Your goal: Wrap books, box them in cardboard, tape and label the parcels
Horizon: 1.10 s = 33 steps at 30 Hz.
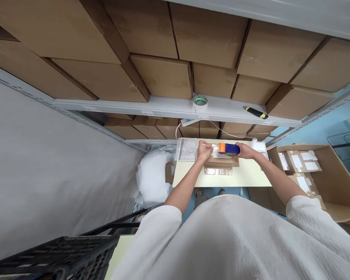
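Right of frame centre, the right hand (245, 151) grips a dispenser (230, 148) over a box (221, 161); the left hand (204, 150) curls beside it, grip unclear.

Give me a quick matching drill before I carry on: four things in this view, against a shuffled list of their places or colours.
Things
1. Tape dispenser
2. Utility knife
3. Tape roll
4. Open carton

Places or colours
A. White outside, green inside
B. Right of the table, with smaller boxes inside
C. Held in the right hand
D. Black and yellow, lying on the shelf

Pairs: 1-C, 2-D, 3-A, 4-B
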Motion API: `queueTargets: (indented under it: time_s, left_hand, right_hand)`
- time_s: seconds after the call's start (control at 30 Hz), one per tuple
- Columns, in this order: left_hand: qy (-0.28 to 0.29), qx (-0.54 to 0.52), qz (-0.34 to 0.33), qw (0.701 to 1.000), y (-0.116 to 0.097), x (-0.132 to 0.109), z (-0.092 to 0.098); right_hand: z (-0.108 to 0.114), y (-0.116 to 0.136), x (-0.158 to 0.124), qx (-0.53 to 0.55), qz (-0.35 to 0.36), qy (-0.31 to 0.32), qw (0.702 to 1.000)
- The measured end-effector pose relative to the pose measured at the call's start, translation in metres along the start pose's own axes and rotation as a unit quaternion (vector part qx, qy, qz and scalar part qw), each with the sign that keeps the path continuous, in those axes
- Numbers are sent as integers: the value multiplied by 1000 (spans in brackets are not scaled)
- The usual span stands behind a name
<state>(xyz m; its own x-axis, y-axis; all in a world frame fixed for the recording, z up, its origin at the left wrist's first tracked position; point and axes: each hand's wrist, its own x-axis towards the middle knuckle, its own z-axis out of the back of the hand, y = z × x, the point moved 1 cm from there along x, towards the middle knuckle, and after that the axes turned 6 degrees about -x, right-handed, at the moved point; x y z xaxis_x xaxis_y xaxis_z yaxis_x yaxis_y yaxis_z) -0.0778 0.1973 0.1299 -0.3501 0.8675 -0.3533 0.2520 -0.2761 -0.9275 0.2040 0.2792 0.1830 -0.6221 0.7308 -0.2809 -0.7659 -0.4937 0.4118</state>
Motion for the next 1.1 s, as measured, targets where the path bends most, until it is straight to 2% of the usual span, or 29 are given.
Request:
queueTargets:
  time_s: [0.1, 0.2, 0.33, 0.6, 0.8, 1.1]
  left_hand:
    - [-25, 0, -12, 1000, 3, 15, 30]
    - [-53, -17, 9, 998, 10, 27, 59]
    - [-59, -24, 22, 998, 25, 32, 76]
    - [-48, -34, 15, 998, 51, 31, 74]
    - [-29, -31, 50, 998, 71, 34, 73]
    - [-10, -45, 88, 995, 92, 37, 50]
  right_hand:
    - [10, 1, 4, -45, 3, 0, 999]
    - [17, 4, 7, -84, -3, 9, 996]
    - [17, 10, 10, -94, -10, 13, 995]
    - [16, 15, 11, -118, -18, 28, 992]
    - [17, 23, 14, -147, -26, 38, 988]
    - [20, 29, 14, -152, -42, 45, 986]
